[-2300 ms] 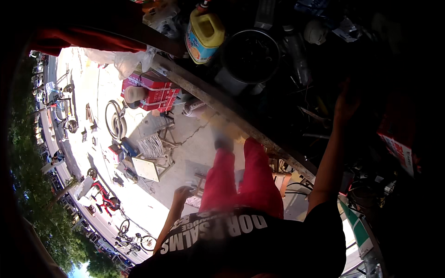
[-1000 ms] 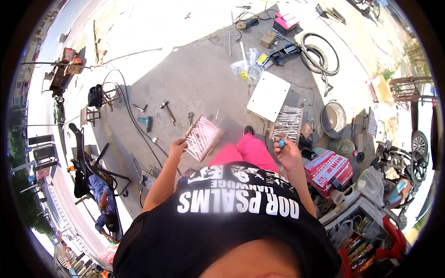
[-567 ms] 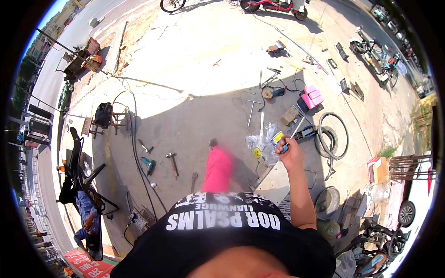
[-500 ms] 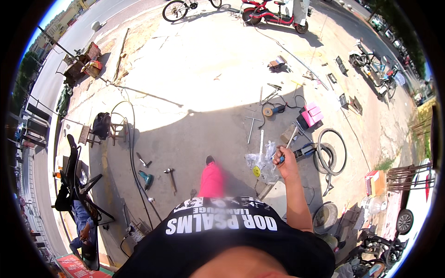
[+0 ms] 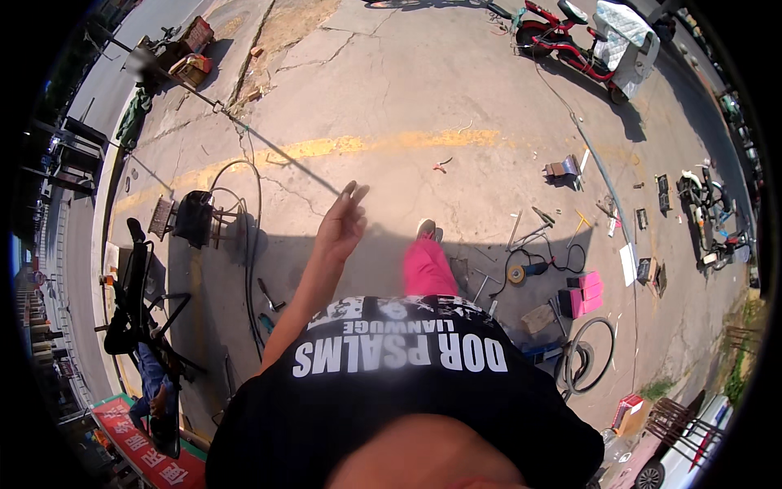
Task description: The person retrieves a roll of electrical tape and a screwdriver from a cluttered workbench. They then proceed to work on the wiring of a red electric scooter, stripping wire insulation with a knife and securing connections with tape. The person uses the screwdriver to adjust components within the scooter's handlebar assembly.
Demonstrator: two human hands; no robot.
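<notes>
My left hand reaches forward over the concrete, palm partly turned up. Its fingers are stretched and slightly apart, and nothing shows in them. Beyond it to the right, a small pair of red-handled pliers lies on the sunlit ground. Beside my left forearm is a socket wrench-like tool, and a teal tool is partly hidden by the arm. My right hand is out of sight, as is whatever it holds. One foot in a grey shoe steps forward under a pink trouser leg.
At the right lie an angle grinder with its cord, a pink box and a tyre tube. A black hose runs along the left near a stool with a black bag. A red scooter stands far right.
My right hand, which gripped a long tool with a blue part, has gone from view. My left hand has come into view. The view has shifted forward and left, and red-handled pliers now show.
</notes>
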